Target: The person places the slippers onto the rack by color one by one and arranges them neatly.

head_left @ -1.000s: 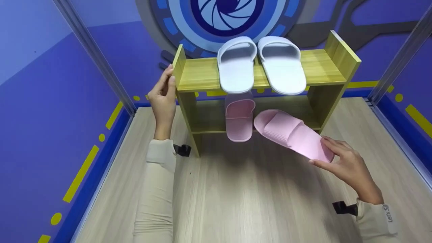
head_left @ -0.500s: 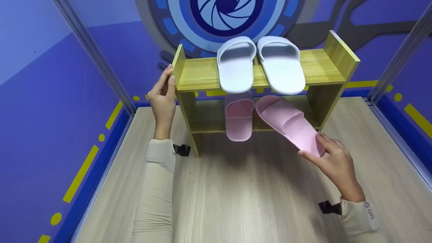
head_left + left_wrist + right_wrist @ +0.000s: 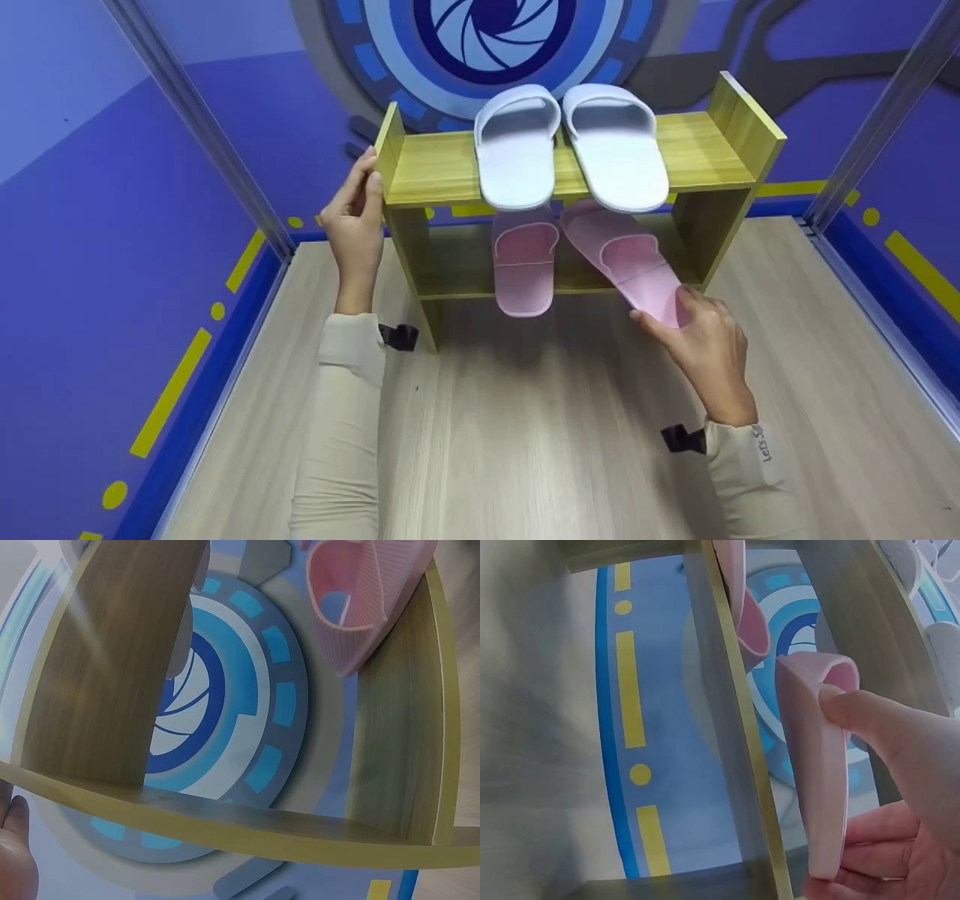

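Observation:
My right hand (image 3: 701,341) grips a pink slipper (image 3: 646,279) by its heel end, thumb on one edge and fingers on the other. The slipper's toe reaches into the lower level of a wooden shoe rack (image 3: 720,150), tilted at an angle. A second pink slipper (image 3: 524,281) rests on the lower shelf to its left, heel toward me. My left hand (image 3: 356,217) pinches the left side panel of the rack near its top. In the right wrist view the held slipper (image 3: 810,765) shows its sole edge beside the shelf edge (image 3: 742,712).
Two white slippers (image 3: 517,161) stand side by side on the top shelf, heels over its front edge. A blue patterned wall (image 3: 247,127) is behind the rack. Metal posts (image 3: 885,112) rise at both corners. Pale wood-look flooring (image 3: 525,450) lies in front.
My right hand has moved left and forward, carrying the pink slipper's toe from in front of the rack into the lower level. The left hand stays on the side panel.

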